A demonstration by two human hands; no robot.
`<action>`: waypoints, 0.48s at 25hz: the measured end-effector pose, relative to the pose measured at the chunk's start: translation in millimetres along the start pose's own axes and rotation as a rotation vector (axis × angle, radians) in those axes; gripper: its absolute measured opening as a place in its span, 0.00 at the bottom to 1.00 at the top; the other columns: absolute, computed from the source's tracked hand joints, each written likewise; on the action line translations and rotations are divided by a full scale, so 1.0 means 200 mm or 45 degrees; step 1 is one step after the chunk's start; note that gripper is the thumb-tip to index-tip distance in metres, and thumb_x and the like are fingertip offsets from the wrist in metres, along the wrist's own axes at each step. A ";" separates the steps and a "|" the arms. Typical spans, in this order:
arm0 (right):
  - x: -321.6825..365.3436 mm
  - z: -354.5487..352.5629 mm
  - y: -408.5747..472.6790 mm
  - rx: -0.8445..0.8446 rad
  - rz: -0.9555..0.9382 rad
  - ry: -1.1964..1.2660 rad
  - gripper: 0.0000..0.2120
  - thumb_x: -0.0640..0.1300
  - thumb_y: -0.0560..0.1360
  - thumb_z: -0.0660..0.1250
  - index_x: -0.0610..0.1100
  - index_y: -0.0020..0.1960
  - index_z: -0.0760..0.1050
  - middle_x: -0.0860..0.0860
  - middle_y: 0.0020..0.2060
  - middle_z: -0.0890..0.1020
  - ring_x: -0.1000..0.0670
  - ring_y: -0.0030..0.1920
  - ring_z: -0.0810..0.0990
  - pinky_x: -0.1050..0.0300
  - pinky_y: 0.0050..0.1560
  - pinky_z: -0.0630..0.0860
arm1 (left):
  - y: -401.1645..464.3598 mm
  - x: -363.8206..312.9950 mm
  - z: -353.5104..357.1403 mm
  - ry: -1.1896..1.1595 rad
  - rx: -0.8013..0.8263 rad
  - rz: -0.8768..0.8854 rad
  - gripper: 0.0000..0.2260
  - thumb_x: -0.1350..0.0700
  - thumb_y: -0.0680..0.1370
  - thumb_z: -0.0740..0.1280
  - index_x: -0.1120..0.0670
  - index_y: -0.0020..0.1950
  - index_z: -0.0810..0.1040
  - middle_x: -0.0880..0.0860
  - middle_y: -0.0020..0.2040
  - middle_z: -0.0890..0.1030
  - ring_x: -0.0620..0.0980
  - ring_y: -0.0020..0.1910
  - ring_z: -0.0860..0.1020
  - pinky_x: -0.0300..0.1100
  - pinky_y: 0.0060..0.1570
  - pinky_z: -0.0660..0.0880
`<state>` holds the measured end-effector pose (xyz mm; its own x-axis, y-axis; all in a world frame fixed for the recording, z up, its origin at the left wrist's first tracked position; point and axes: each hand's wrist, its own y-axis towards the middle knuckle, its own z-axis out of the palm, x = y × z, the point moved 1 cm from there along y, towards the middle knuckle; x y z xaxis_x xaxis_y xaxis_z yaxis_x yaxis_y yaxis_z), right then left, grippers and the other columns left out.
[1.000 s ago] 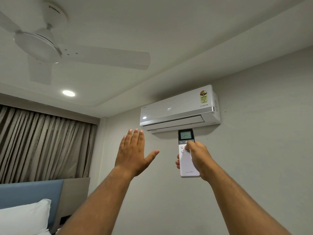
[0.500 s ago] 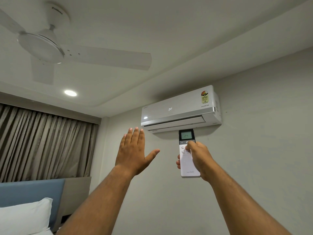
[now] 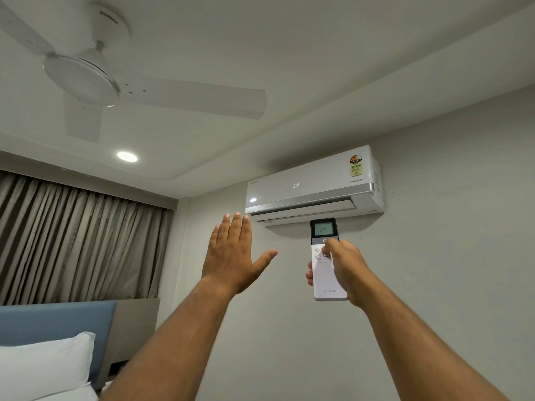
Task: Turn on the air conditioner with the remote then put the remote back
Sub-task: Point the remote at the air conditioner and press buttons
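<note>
A grey bedroom wall (image 3: pixel 434 270) carries a white air conditioner (image 3: pixel 314 185) marked "INVERTER", its panel reading 24°. Just below it, the right hand (image 3: pixel 346 269) grips a white remote (image 3: pixel 325 274) upright, thumb by the power button; the screen shows 24, the base "LLOYD". The left hand (image 3: pixel 233 256) is raised flat, fingers spread, empty.
</note>
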<state>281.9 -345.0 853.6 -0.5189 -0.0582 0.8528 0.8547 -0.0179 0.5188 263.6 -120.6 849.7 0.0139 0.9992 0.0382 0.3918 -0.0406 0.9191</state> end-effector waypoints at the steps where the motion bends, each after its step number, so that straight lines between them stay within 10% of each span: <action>1: 0.00 0.00 0.00 0.001 -0.001 0.002 0.07 0.41 0.74 0.59 0.40 0.51 0.70 0.35 0.38 0.82 0.40 0.29 0.84 0.48 0.32 0.82 | 0.00 0.00 0.00 0.000 -0.001 0.000 0.44 0.27 0.71 0.39 0.56 0.77 0.40 0.57 0.80 0.44 0.56 0.78 0.40 0.50 0.73 0.38; 12: 0.02 0.02 0.00 0.016 -0.008 0.015 0.10 0.40 0.72 0.59 0.37 0.52 0.70 0.35 0.38 0.81 0.39 0.29 0.84 0.47 0.32 0.82 | 0.00 0.02 0.01 -0.009 -0.009 -0.003 0.45 0.27 0.71 0.39 0.56 0.78 0.41 0.57 0.80 0.45 0.56 0.78 0.41 0.49 0.72 0.37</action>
<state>280.0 -341.5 857.2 -0.5239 -0.0699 0.8489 0.8512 -0.0056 0.5249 265.2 -115.7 848.5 0.0191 0.9993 0.0332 0.3853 -0.0380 0.9220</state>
